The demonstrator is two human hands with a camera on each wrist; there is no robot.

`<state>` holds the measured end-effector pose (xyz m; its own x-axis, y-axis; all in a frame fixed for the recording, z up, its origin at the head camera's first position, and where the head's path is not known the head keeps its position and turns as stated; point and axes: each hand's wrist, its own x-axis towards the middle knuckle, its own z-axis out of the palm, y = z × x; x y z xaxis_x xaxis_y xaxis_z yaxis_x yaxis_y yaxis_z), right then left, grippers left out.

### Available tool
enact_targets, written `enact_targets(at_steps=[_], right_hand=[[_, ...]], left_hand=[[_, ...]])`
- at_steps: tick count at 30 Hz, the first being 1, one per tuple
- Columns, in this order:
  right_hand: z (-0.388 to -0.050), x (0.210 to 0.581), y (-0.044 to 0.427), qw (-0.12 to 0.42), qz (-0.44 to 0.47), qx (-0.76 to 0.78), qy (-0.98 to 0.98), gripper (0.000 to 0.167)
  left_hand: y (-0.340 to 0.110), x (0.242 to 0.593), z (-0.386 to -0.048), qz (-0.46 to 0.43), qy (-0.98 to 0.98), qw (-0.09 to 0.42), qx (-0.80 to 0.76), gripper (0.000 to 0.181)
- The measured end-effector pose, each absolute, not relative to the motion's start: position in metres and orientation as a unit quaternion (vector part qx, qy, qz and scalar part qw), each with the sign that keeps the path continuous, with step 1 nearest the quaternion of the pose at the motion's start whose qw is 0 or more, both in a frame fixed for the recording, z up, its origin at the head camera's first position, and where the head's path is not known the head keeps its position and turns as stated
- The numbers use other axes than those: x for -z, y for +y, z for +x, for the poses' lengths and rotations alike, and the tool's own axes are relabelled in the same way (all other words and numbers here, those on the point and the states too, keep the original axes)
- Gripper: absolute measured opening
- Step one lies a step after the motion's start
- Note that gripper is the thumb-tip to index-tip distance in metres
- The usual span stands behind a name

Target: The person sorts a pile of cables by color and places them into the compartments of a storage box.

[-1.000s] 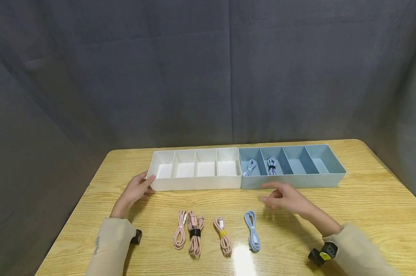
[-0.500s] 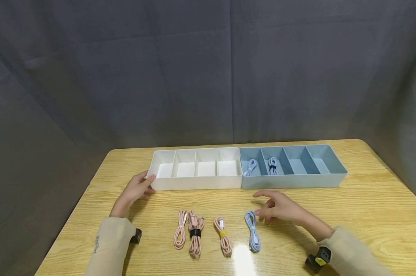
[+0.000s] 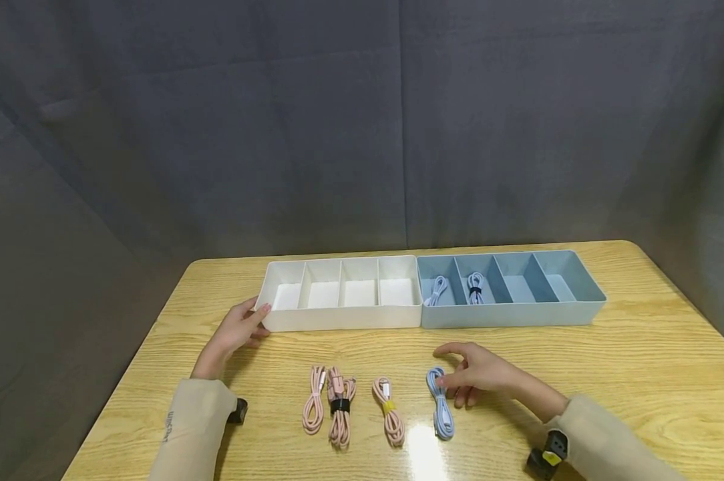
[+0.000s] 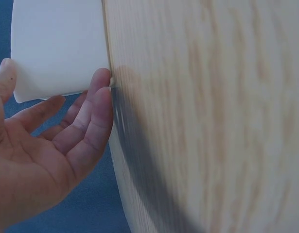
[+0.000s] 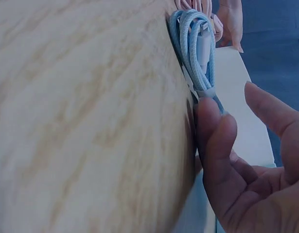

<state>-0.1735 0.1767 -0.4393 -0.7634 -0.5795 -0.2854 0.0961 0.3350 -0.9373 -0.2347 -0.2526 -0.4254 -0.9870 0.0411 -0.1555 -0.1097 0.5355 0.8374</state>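
Note:
In the head view, my left hand (image 3: 237,333) rests against the left end of a white divided box (image 3: 344,319). Its thumb touches the upper corner and its relaxed fingers lie lower, near the tabletop, as the left wrist view shows. My right hand (image 3: 479,374) is over the right side of a coiled light-blue cable (image 3: 440,404) on the table. Thumb and index finger stand apart, the thumb above the coil. In the right wrist view, other fingertips are at the cable's white tie (image 5: 205,92); whether they press on it I cannot tell.
A blue-grey divided box (image 3: 512,316) adjoins the white one; its two left compartments each hold a coiled light-blue cable, one at the far left (image 3: 437,291). Pink coiled cables, one with a yellow tie (image 3: 389,411) and one with a black strap (image 3: 340,407), lie on the wooden table.
My right hand has moved left and nearer to me, from in front of the blue-grey box to the loose light-blue cable. My left hand has stayed at the white box.

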Motion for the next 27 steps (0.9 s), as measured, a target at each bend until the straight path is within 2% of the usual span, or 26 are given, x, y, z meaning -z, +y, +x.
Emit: enact_targets(at_steps=[6,12,21,27], right_hand=[[-0.1748,0.4420,0.1746,0.314,-0.163,0.566,0.744,0.061],[-0.1745,0.4436,0.1720,0.297,-0.166,0.565,0.752,0.053],[-0.1737,0.4442,0.1697,0.285,-0.156,0.553,0.767,0.031],[-0.1727,0.4439,0.1693,0.277,-0.160,0.548,0.773,0.027]], left_hand=[[-0.2525,0.4262,-0.2353,-0.024,0.872,0.079,-0.483,0.059],[-0.2530,0.4268,-0.2353,-0.020,0.872,0.077,-0.484,0.060],[-0.2527,0.4262,-0.2349,-0.022,0.871,0.079,-0.484,0.061],[-0.2531,0.4264,-0.2353,-0.021,0.872,0.081,-0.483,0.061]])
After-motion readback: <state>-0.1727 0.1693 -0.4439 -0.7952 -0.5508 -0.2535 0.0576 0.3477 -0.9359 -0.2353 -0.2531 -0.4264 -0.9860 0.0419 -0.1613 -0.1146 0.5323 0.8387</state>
